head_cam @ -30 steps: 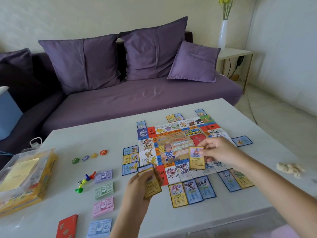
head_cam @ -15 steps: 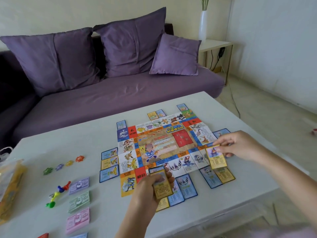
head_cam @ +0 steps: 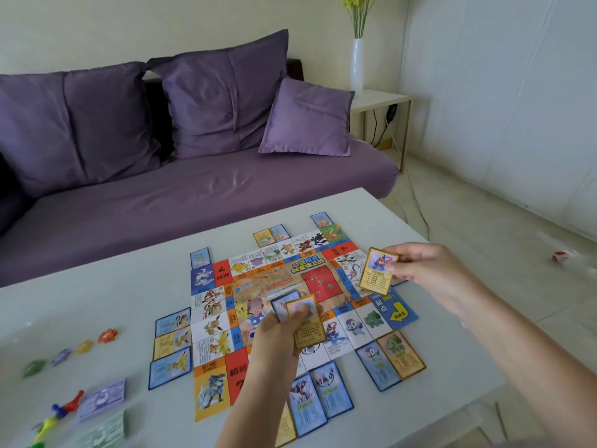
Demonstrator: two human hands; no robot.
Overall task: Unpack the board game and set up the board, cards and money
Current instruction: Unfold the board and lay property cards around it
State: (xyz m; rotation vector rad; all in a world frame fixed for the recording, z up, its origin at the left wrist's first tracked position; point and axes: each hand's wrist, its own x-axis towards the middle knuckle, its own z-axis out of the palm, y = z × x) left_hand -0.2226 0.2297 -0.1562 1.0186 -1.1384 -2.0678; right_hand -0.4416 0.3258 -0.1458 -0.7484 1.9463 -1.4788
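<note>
Board point(head_cam: 258, 282) lies flat and unfolded on the white worktop point(head_cam: 97, 302), roughly central: a paper-like sheet with a border of picture squares, red corner squares, a blue arrow corner at near right and a tan centre with a red panel. Single cards lie just outside its edges: three along the left side point(head_cam: 172, 347), two blue ones at the near edge point(head_cam: 319, 396), a blue and yellow pair at near right point(head_cam: 391, 360), and a few at the far edge point(head_cam: 271, 236). Left hand point(head_cam: 274, 341) is above the board's near half, fingers curled round a small fan of cards point(head_cam: 307, 321) (yellow-bordered one in front, blue behind; count unclear). Right hand point(head_cam: 429, 273) is over the board's right edge, thumb and fingers pinching one yellow-bordered card point(head_cam: 378, 271), face toward the camera, clear of the surface. Money at far left: a purple stack point(head_cam: 102, 399) with a green stack point(head_cam: 106, 431) nearer the camera. Beside them, coloured pawns point(head_cam: 61, 410) and a row of four small coloured tokens point(head_cam: 84, 345).
</note>
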